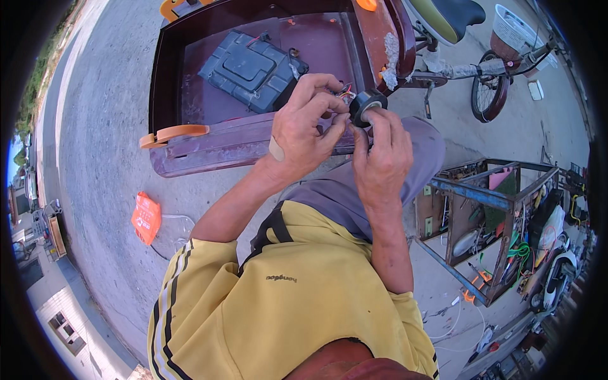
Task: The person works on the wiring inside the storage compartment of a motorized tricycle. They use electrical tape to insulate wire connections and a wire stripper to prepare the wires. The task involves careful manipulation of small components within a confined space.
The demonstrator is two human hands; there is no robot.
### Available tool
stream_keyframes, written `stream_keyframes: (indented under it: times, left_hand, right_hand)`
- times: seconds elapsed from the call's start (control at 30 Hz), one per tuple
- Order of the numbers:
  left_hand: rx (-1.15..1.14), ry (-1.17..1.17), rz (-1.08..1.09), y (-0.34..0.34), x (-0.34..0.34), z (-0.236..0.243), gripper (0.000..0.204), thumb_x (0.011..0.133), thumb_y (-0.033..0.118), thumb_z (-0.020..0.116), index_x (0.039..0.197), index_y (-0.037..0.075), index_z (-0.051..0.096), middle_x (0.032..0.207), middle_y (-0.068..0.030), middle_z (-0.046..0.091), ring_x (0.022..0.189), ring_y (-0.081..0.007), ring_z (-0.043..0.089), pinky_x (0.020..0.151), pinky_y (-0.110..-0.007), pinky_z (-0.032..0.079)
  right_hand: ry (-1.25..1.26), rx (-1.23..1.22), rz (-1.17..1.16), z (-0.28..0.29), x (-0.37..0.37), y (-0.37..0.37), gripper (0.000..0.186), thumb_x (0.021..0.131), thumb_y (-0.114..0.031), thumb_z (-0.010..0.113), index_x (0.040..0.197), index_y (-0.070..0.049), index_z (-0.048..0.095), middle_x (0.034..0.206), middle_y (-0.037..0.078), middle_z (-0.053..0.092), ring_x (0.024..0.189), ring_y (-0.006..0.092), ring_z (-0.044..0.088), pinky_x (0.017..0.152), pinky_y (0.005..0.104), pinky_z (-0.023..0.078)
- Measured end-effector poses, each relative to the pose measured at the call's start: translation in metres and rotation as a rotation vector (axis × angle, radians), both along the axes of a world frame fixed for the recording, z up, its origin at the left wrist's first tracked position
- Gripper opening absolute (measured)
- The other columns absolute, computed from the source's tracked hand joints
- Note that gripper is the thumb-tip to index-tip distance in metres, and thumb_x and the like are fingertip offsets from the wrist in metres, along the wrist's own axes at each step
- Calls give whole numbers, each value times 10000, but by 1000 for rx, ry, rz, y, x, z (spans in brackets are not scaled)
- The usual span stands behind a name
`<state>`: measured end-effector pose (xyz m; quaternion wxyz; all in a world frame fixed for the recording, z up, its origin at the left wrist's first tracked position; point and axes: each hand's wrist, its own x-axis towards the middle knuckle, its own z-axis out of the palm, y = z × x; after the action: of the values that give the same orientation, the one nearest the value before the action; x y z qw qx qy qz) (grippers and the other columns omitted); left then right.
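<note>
My left hand (303, 130), a beige patch at its wrist, is bent with thumb and fingertips pinched at thin coloured wires (347, 92); what exactly lies between the fingertips is too small to make out. My right hand (383, 155) grips a roll of black tape (368, 101), its fingers in and around the roll, close beside the left fingertips. Both hands are over the near edge of a maroon cargo box (164, 76), in which a dark grey rectangular case (234, 66) with short leads lies tilted on the bottom.
A bicycle-like front end (487, 88) with seat and basket stands upper right. A metal frame rack (472, 190) cluttered with tools, cords and bags is at lower right. An orange plastic bag (145, 218) lies on the ground at left. A building (63, 316) shows at lower left.
</note>
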<state>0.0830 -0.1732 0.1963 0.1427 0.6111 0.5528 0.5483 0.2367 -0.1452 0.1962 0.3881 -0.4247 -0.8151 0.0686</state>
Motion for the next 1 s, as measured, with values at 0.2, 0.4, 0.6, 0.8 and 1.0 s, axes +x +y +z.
stream_keyframes:
  times: [0.2,0.4,0.6,0.8,1.0]
  left_hand:
    - [-27,98,79,0,3,-4,228,686,-25,753,822,16,575,1058,-116,583,793,-230,633,573,-319,507]
    - [-110,31,18,-1,-4,-7,232,685,-28,727,823,15,546,1036,-107,551,819,-217,571,621,-330,478]
    - [-359,-227,-193,-14,-9,-10,167,758,-49,618,829,26,487,1051,-73,547,885,-129,506,739,-262,444]
    - [-511,-303,-321,-23,-16,-17,151,776,-43,569,830,32,448,1161,-106,591,1039,-141,549,912,-284,464]
    - [-550,-199,-370,-21,-16,-15,140,783,-34,545,854,28,442,1201,-124,614,1051,-151,558,916,-307,476]
  right_hand:
    - [7,1,57,0,-2,1,368,746,-26,771,1085,-60,631,1056,76,683,893,283,659,720,399,474]
    - [40,-231,119,-7,-3,3,352,799,-38,735,1117,-51,584,1047,102,662,919,345,654,758,433,490]
    - [-1,-412,24,-15,-1,7,318,840,-96,745,1108,-59,579,1044,111,654,915,367,656,746,445,510]
    - [7,-396,126,-23,13,6,322,846,-137,763,1109,-63,593,1033,104,665,914,371,662,725,433,520]
    - [47,-571,77,-34,20,5,296,877,-138,745,1117,-53,595,1024,122,667,908,364,658,744,432,515]
